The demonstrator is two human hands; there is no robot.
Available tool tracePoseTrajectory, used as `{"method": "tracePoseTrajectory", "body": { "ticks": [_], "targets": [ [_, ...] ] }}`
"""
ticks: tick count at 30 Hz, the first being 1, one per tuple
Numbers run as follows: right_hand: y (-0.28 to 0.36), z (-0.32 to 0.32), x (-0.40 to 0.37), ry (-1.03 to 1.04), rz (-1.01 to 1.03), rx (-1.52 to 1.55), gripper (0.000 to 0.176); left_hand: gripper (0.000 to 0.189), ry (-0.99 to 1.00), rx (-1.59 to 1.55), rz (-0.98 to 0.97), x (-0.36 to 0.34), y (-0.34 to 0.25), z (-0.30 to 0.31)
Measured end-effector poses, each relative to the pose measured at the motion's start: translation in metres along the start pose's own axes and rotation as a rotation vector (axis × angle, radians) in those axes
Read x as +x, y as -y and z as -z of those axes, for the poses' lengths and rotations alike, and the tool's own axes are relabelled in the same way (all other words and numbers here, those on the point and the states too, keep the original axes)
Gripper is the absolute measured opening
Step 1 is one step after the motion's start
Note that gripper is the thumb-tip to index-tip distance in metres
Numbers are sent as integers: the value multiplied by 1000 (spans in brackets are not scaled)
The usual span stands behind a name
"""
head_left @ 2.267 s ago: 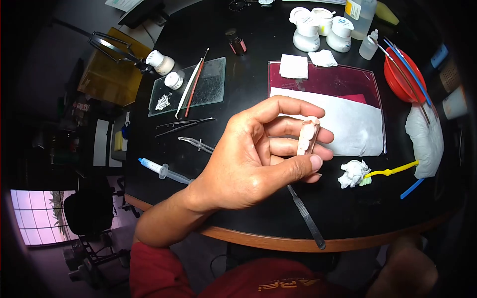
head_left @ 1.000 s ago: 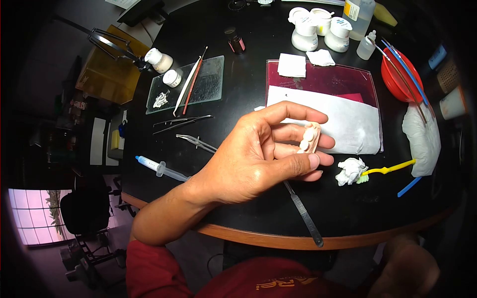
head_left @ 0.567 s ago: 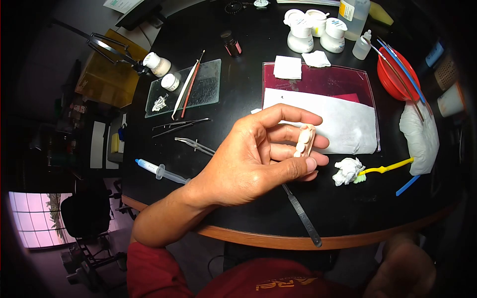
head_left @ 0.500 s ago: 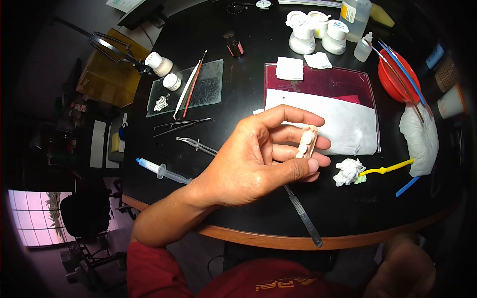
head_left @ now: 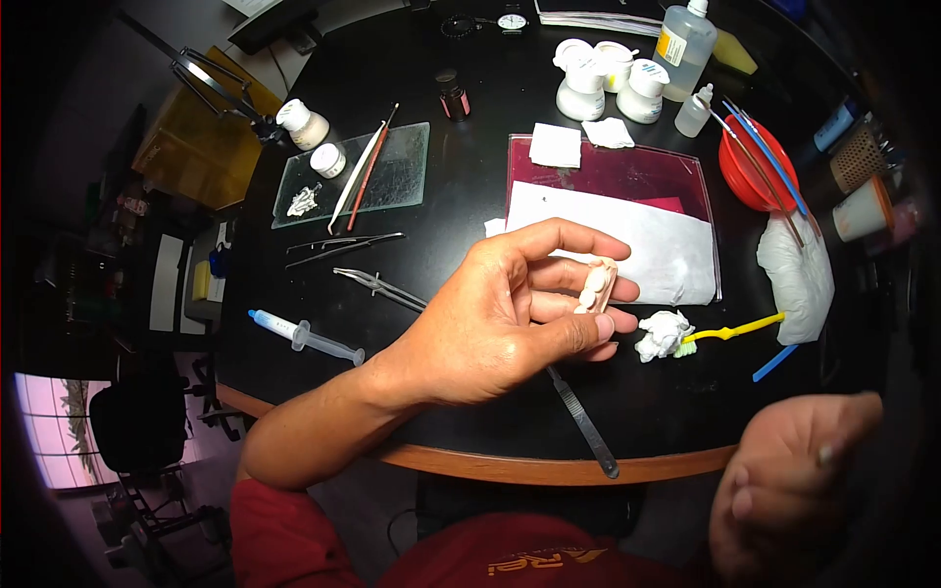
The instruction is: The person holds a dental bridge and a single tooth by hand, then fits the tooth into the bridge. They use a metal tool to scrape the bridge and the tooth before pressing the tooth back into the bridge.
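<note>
My left hand is raised over the black table, thumb and fingers closed around a small cream dental model with several tooth shapes. Beyond that hand lie a white paper sheet and a dark red glass slab. My right hand is at the lower right, past the table's front edge, palm partly up and fingers curled. Between its fingers shows a tiny pale piece, too small to name. Metal tweezers lie below my left hand, near the table's front edge.
A crumpled white tissue touches a yellow toothbrush at right. Behind stand white jars, a clear bottle and a red bowl. At left are a glass plate, a syringe and metal instruments.
My right hand has risen from the dim lower right corner into clearer view, with the tiny pale piece now showing. My left hand still holds the model. The view has shifted slightly.
</note>
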State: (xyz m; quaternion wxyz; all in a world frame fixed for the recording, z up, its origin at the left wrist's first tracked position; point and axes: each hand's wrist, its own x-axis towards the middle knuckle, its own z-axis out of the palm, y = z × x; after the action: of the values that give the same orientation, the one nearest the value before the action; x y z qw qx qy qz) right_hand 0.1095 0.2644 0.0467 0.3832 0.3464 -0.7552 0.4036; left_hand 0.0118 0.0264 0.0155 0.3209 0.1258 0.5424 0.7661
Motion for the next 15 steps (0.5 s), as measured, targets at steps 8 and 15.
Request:
{"method": "tracePoseTrajectory", "body": {
  "ticks": [8, 15],
  "targets": [
    [-58, -39, 18, 214, -94, 49, 19, 52, 31, -16, -3, -2, 5, -3],
    [-77, -60, 3, 253, -211, 91, 22, 50, 78, 15, -82, -3, 9, -2]
  ]
}}
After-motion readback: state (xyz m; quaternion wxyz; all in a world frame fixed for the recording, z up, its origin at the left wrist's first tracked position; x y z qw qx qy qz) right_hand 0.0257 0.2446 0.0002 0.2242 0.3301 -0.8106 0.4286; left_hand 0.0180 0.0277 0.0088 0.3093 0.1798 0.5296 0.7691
